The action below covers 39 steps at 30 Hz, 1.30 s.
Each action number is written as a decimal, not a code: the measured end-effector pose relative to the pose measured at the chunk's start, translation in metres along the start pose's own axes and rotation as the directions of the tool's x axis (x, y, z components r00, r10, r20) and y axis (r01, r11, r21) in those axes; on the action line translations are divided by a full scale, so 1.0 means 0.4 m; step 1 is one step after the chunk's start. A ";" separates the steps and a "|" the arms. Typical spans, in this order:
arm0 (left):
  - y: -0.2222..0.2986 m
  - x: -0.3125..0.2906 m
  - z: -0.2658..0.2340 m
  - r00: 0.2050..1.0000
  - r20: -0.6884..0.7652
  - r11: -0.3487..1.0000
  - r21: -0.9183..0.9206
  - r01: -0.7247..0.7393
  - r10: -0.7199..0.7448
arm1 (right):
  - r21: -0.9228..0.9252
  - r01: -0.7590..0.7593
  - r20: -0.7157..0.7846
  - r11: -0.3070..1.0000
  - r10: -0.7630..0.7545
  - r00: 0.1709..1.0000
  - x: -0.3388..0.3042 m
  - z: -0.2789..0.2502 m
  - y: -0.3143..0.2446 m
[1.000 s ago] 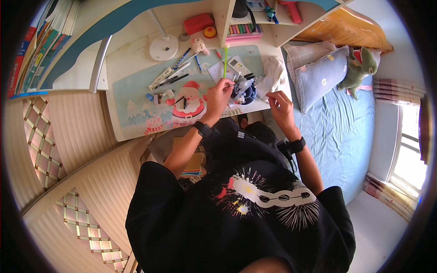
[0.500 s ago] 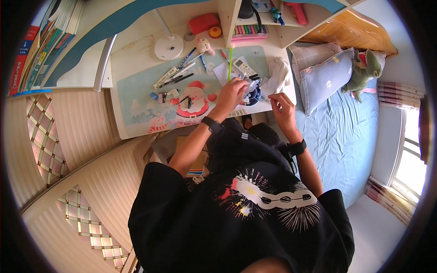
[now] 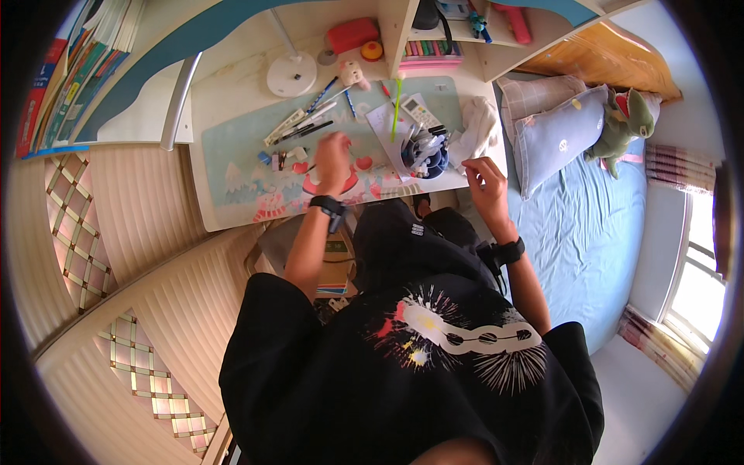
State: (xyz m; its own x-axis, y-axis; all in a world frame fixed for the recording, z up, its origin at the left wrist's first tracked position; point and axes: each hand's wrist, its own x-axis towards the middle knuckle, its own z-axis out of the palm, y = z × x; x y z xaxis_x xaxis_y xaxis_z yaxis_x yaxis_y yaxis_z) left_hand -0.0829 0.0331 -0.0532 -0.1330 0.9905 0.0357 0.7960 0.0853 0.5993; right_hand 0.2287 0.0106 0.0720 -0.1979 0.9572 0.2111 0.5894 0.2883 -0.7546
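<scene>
My left hand is over the desk mat, covering much of the printed Santa figure. Its fingers are blurred and partly hidden, so what they hold does not show. Just left of it lie small loose pieces, among them a white one and a blue one. My right hand hovers at the desk's front right edge, fingers loosely bent and apart, with nothing visible in them. Between the hands stands a dark blue round container filled with small items, some in clear plastic.
Pens lie on the mat behind my left hand. A white remote control, a green stick and a white cloth surround the container. Farther back are a lamp base and a red pouch. A bed adjoins on the right.
My left hand has moved left from above the blue container to the Santa print, uncovering the container. My right hand has stayed nearly in place.
</scene>
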 end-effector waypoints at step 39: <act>-0.148 -0.170 0.117 0.820 0.303 0.794 0.237 -0.559 0.486 | -0.028 -0.002 0.060 1.000 0.003 0.998 0.005 0.008 0.021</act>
State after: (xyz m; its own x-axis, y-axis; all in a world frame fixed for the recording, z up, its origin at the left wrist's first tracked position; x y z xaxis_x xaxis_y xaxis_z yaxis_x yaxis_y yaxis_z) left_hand -0.0935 -0.0342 -0.1285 0.4570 0.8860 0.0780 0.8469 -0.4603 0.2664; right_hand 0.2306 0.0149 0.0640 -0.2427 0.9550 0.1706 0.6114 0.2871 -0.7374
